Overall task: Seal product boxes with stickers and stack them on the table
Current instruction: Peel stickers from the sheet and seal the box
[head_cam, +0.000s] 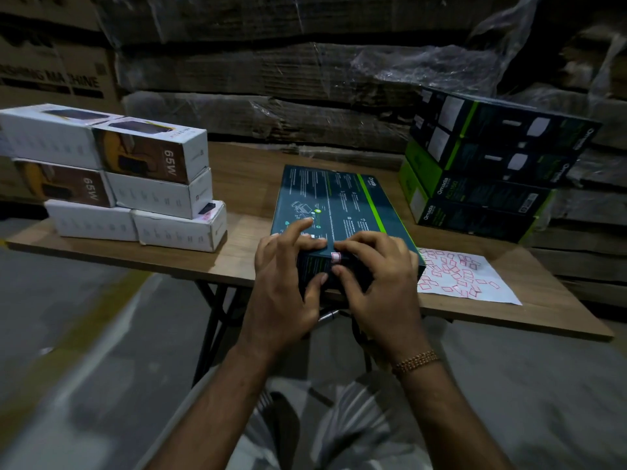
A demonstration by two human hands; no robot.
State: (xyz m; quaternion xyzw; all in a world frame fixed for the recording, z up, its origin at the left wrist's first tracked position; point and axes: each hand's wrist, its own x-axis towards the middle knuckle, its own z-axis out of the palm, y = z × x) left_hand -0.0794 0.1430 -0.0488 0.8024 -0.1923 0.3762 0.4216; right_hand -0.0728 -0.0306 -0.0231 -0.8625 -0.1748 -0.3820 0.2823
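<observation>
A long dark teal product box [342, 205] with a green stripe lies flat on the wooden table [244, 184], its near end over the front edge. A small red and white sticker [336, 257] sits on the box's near top edge. My left hand [285, 283] grips the near end, fingers on top and thumb on the end face. My right hand [376, 276] grips the same end beside the sticker, its fingers curled over the edge. A white sheet of red stickers [464, 279] lies to the right of the box.
A stack of white and brown 65W boxes [135, 184] stands at the table's left. A stack of dark green-edged boxes [481, 167] stands at the back right. Wrapped cardboard cartons [305, 72] form a wall behind. The table's black legs [213, 320] are below.
</observation>
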